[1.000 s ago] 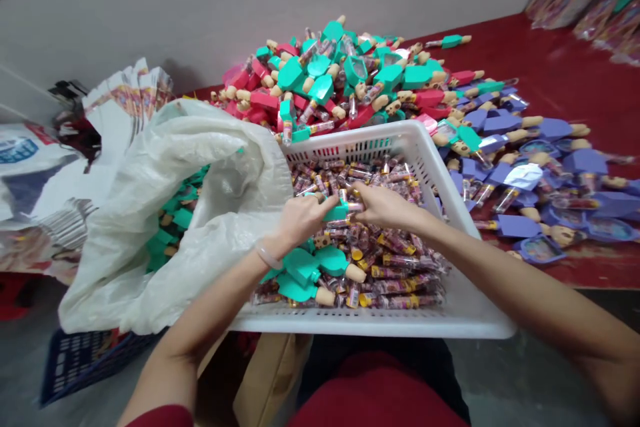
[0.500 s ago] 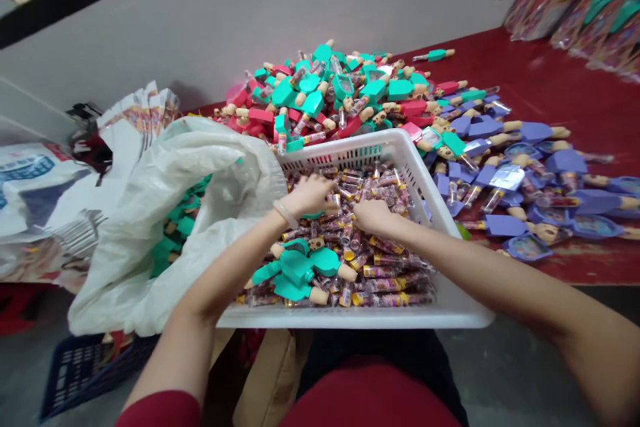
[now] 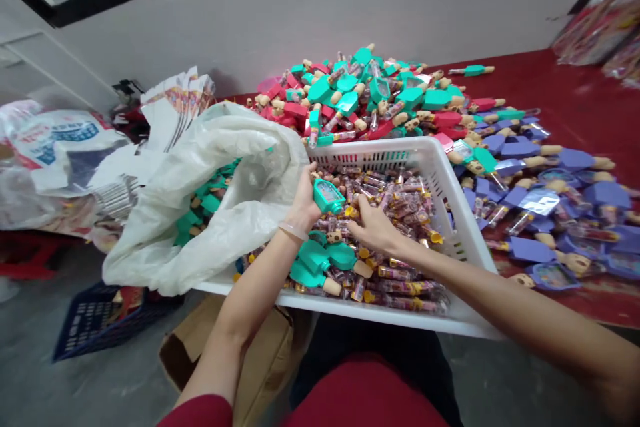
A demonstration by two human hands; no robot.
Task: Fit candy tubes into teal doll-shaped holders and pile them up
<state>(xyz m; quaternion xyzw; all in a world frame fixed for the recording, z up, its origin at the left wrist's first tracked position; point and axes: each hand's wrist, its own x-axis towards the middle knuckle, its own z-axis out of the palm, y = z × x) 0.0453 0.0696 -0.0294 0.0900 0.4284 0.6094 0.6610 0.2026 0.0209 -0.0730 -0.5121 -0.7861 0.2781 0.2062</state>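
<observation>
A white slotted basket (image 3: pixel 453 177) rests on my lap, filled with several small clear candy tubes (image 3: pixel 400 203). My left hand (image 3: pixel 305 203) grips a teal popsicle-shaped toy (image 3: pixel 327 195) above the basket's left side. Just right of it, my right hand (image 3: pixel 373 228) reaches down into the tubes with fingers pinched on one; the grip is partly hidden. A few more teal toys (image 3: pixel 320 263) lie in the basket under my left wrist.
A white plastic bag (image 3: pixel 200 213) with teal toys inside lies over the basket's left rim. Behind, a heap of teal, red and purple toys (image 3: pixel 425 107) covers a red table (image 3: pixel 575 100). A blue crate (image 3: pixel 95 320) and a cardboard box (image 3: pixel 265 360) sit below.
My left hand has lifted out of the tubes holding a teal toy. My right hand stays down in the tubes. The view has shifted up and left.
</observation>
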